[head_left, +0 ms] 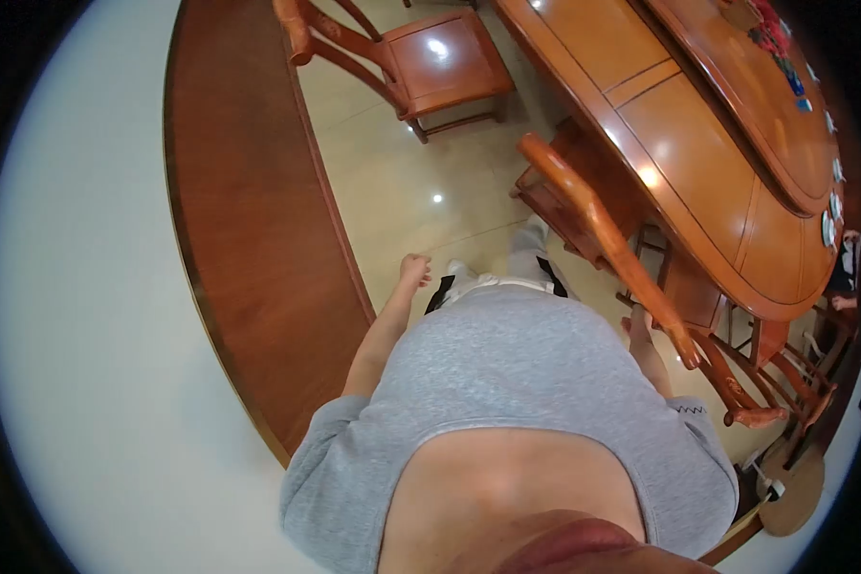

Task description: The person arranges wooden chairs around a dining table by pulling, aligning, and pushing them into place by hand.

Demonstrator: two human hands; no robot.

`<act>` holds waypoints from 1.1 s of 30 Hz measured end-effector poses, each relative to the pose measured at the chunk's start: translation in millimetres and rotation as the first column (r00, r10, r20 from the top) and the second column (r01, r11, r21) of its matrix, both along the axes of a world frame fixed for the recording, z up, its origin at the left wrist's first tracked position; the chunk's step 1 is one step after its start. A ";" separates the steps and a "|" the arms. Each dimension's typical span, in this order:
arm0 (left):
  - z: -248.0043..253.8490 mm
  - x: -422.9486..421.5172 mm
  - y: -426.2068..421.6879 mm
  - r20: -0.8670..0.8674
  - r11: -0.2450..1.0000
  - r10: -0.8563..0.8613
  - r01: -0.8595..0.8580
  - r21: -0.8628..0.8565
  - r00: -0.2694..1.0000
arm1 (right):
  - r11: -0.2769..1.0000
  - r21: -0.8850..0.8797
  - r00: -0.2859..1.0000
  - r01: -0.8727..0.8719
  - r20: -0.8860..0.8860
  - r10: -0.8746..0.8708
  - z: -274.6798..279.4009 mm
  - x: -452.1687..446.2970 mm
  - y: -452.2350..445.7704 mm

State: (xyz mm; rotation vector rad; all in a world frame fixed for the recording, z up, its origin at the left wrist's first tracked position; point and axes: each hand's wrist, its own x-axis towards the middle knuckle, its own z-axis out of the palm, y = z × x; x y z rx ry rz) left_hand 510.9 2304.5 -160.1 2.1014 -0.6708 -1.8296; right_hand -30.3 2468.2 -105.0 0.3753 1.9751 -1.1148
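Glossy beige floor tiles (373,143) run through a dining room, between a white wall (77,258) faced with a long wooden panel (249,191) and a row of furniture. Nearest is the person's own grey short-sleeved shirt (507,364), with light trousers (526,253) below it. On the left, the left hand (414,271) hangs beside the panel, fingers folded into a loose fist, with nothing visible in it. On the other side, the right hand (637,323) is low by the near wooden chair (593,215), just beside its curved top rail; how far it is open, and whether it touches the chair, I cannot tell. That chair stands at the edge of a large polished table (660,134). Farther along the floor, another wooden chair (450,72) stands apart from the hands. On the table sits a raised turntable (737,86) bearing red flowers (770,38), with small dishes (827,228) along the far rim. Beyond, at the right edge, part of another person (846,268) shows.
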 end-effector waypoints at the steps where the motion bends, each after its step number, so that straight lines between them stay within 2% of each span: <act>1: -8.9 19.5 14.6 0.007 0.997 0.075 -0.075 0.027 0.997 | 0.771 0.353 0.802 -0.531 -0.084 0.591 -8.0 12.5 -1.0; 2: -16.7 39.6 27.4 0.003 0.996 0.081 -0.081 0.024 0.997 | 0.198 0.648 0.309 -0.735 0.061 0.949 -14.5 21.9 -4.4; 4: -33.7 75.3 51.9 0.035 0.971 0.214 -0.217 0.102 0.976 | 0.244 0.598 0.339 -0.764 0.050 0.940 51.7 121.2 -53.9; 5: -28.8 88.7 57.6 0.036 0.968 0.224 -0.227 0.103 0.974 | 0.235 0.598 0.330 -0.767 0.053 0.943 -6.2 110.9 -50.9; 6: -23.4 100.6 63.9 0.071 0.958 0.253 -0.260 0.121 0.965 | 0.099 0.386 0.081 -0.917 -0.062 0.995 -70.5 118.0 -60.0; 7: -23.0 111.9 70.3 0.109 0.945 0.281 -0.295 0.140 0.953 | 0.037 0.453 -0.149 -0.891 -0.369 0.917 -77.6 131.5 -75.2; 8: -27.5 120.2 74.6 0.110 0.941 0.293 -0.307 0.142 0.950 | 0.008 0.528 -0.372 -0.849 -0.609 0.701 -83.9 150.7 -92.0; 10: -39.9 132.3 73.8 0.112 0.927 0.338 -0.351 0.130 0.935 | 0.059 0.572 -0.254 -0.818 -0.451 0.856 -41.5 188.1 -136.2; 11: -44.7 135.1 68.5 0.112 0.926 0.342 -0.355 0.127 0.933 | 0.198 0.409 0.035 -0.891 -0.372 0.928 -16.0 204.9 -159.1; 12: -48.3 132.8 57.6 0.081 0.935 0.327 -0.335 0.119 0.942 | 0.366 0.256 0.310 -0.895 -0.233 0.922 11.0 219.3 -184.2; 14: -45.8 123.1 29.2 0.022 0.953 0.295 -0.296 0.073 0.955 | 0.282 0.299 0.178 -0.912 -0.332 0.926 52.3 245.3 -232.7; 16: -38.7 111.1 -2.8 -0.029 0.971 0.239 -0.239 0.009 0.971 | 0.331 0.186 0.214 -0.925 -0.464 0.860 67.4 272.0 -282.0; 18: -30.5 105.6 -27.3 -0.044 0.977 0.212 -0.213 -0.022 0.976 | 0.327 0.114 0.231 -0.938 -0.499 0.836 80.6 307.1 -336.0; 20: 2.2 107.8 -57.4 -0.094 0.988 0.134 -0.140 -0.062 0.986 | 0.244 0.153 0.082 -0.958 -0.669 0.738 80.9 340.1 -390.4; 21: 6.4 117.4 -71.6 -0.082 0.987 0.141 -0.147 -0.065 0.987 | 0.247 0.092 0.122 -0.965 -0.676 0.727 93.5 362.3 -416.6; 23: 9.3 134.9 -84.6 -0.070 0.992 0.022 -0.031 -0.120 0.997 | 0.245 0.028 0.165 -0.969 -0.667 0.727 124.3 412.2 -446.1; 25: 10.0 164.7 -103.7 -0.037 0.995 0.046 -0.049 -0.089 0.998 | 0.335 -0.208 0.390 -0.919 -0.599 0.699 156.4 455.9 -483.4; 26: 10.8 182.1 -111.9 -0.010 0.997 0.061 -0.062 -0.047 0.998 | 0.293 -0.281 0.405 -0.914 -0.575 0.711 174.6 473.4 -497.0; 28: 14.4 211.2 -128.6 0.082 0.975 0.211 -0.204 -0.088 0.974 | 0.243 -0.212 0.320 -0.947 -0.698 0.640 174.9 492.5 -531.9; 29: 11.1 225.9 -136.6 0.081 0.978 0.200 -0.193 -0.078 0.977 | 0.255 -0.206 0.325 -0.945 -0.693 0.644 171.9 500.3 -546.3; 31: 3.6 252.6 -149.5 0.015 0.895 0.446 -0.446 -0.024 0.895 | 0.250 -0.140 0.280 -0.958 -0.645 0.711 174.2 516.9 -565.4; 32: -0.1 260.4 -155.5 0.014 0.901 0.434 -0.434 -0.020 0.901 | 0.263 -0.137 0.288 -0.955 -0.644 0.709 173.7 522.7 -569.1; 33: -0.7 268.2 -160.0 0.022 0.907 0.421 -0.422 0.018 0.907 | 0.217 -0.119 0.242 -0.969 -0.636 0.733 170.7 530.1 -569.6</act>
